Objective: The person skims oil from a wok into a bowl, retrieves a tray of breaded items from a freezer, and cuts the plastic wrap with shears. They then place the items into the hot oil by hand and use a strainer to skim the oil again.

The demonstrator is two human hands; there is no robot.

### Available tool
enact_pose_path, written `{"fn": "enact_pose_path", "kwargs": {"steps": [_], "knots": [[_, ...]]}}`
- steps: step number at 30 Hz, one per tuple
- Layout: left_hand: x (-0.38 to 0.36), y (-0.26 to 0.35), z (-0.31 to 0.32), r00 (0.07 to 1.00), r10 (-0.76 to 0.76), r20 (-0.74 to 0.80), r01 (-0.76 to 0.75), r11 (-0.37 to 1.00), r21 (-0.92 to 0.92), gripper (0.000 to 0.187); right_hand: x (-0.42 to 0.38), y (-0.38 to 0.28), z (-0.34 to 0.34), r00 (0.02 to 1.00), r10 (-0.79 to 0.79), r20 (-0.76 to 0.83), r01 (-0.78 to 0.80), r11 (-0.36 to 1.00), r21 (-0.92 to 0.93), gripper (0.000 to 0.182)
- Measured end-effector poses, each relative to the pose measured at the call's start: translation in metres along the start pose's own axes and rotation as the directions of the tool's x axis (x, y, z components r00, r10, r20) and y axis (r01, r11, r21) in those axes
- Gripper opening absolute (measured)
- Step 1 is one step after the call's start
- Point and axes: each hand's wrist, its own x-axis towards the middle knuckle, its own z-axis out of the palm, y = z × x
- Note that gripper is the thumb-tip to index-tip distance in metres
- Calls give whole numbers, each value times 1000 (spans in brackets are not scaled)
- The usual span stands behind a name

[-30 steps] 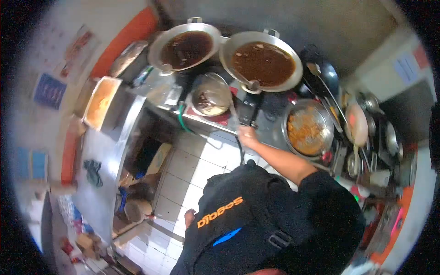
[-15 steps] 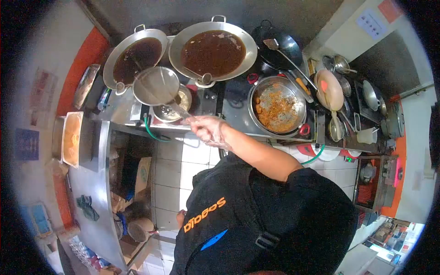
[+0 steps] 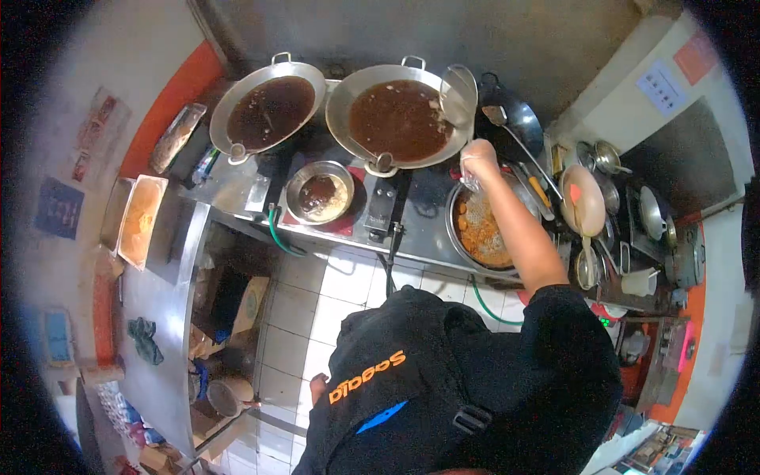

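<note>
My right hand (image 3: 479, 162), in a thin clear glove, is closed around the handle of a round mesh strainer (image 3: 459, 91). The strainer is tilted up over the right rim of a large wok (image 3: 340, 119) of dark brown oil, where pale bits float. Below my forearm, a round metal pan (image 3: 453, 229) holds browned fried pieces and crumbs. A smaller bowl (image 3: 297, 207) with dark liquid and pale foamy matter sits on the counter. Only a little of my left hand (image 3: 318, 388) shows low beside my body; its fingers are not clear.
A second wok (image 3: 222, 131) of dark oil stands at left, with a ladle on its rim. To the right are a black wok (image 3: 522, 119), a long spatula (image 3: 522, 142) and several stacked pans. A steel side table (image 3: 150, 317) runs along the left, with a tray (image 3: 142, 222) above it.
My right hand has carried the strainer rightward, from above the small bowl to the right side of the large wok. The small bowl is now uncovered. The whole view has shifted slightly.
</note>
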Motion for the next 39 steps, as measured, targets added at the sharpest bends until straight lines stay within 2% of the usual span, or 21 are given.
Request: {"fn": "enact_pose_path", "kwargs": {"steps": [2, 4, 6, 7, 8, 11, 13, 14, 16, 18, 20, 21, 24, 25, 26, 27, 29, 32, 36, 37, 39], "knots": [[-9, 16, -7, 950, -273, 149, 294, 945, -145, 12, -9, -13, -6, 994, 103, 21, -105, 984, 140, 12], [-11, 23, -7, 954, -256, 153, 278, 950, -142, 14, -4, -21, -5, 978, 199, 60, -208, 939, 275, 12], [-17, 32, -10, 955, -243, 171, 266, 955, -130, 16, 5, -10, 23, 919, 165, 359, -395, 394, 830, 18], [-20, 45, -18, 964, -232, 126, 248, 960, -129, 16, -6, -27, 9, 894, 149, 423, -447, 208, 870, 17], [-19, 55, -28, 972, -220, 80, 229, 965, -128, 15, -3, -29, 12, 893, 145, 425, -448, 206, 870, 17], [-13, 54, -22, 998, -61, -21, 57, 985, -162, 16, 6, -46, 12, 559, -167, 813, -824, -1, 566, 11], [-10, 64, -27, 984, -173, 44, 177, 971, -162, 16, -2, -70, 16, 595, -246, 765, -803, -208, 558, 11], [-5, 68, -32, 954, -279, 109, 293, 944, -154, 16, 1, -75, 20, 579, -327, 746, -815, -252, 522, 10], [5, 69, -37, 963, -258, 83, 267, 956, -119, 16, 28, -72, 55, 525, -422, 739, -851, -236, 469, 6], [8, 63, -37, 969, -240, 53, 244, 966, -84, 16, 27, -95, 52, 661, -425, 619, -746, -465, 477, 8], [10, 48, -37, 999, 2, -46, -2, 1000, 4, 16, 43, -98, 63, 664, -411, 625, -739, -489, 463, 10], [9, 35, -27, 994, -78, -81, 75, 997, -36, 17, 43, -102, 59, 677, -393, 622, -717, -541, 439, 10], [5, 32, -42, 936, 178, -302, -165, 984, 69, 17, 72, -87, 101, 769, -286, 572, -597, -640, 484, 9], [5, 37, -43, 970, -222, -98, 186, 940, -285, 16, 81, -75, 110, 724, -309, 617, -636, -644, 424, 8], [-4, 34, -35, 807, -577, 127, 557, 672, -489, 16, 92, -72, 108, 679, -339, 651, -671, -647, 363, 7], [-11, 35, -37, 977, -212, 34, 211, 977, 35, 16, 89, -67, 103, 682, -345, 645, -670, -647, 363, 7], [-15, 42, -32, 973, -218, 72, 217, 976, 13, 16, 80, -57, 93, 746, -350, 567, -659, -262, 705, 12], [-16, 49, -31, 962, -257, 91, 259, 966, -12, 16, 77, -63, 91, 792, -252, 556, -599, -490, 633, 20], [-13, 57, -30, 955, -279, 96, 283, 959, -26, 16, 53, -59, 47, 784, -132, 607, -584, -489, 648, 11], [-11, 60, -32, 955, -283, 92, 286, 958, -27, 16, 66, -40, 66, 747, -297, 595, -662, -412, 626, 7], [-8, 66, -35, 952, -293, 87, 297, 954, -36, 15, 57, -39, 60, 751, -243, 614, -645, -469, 604, 6]]}}
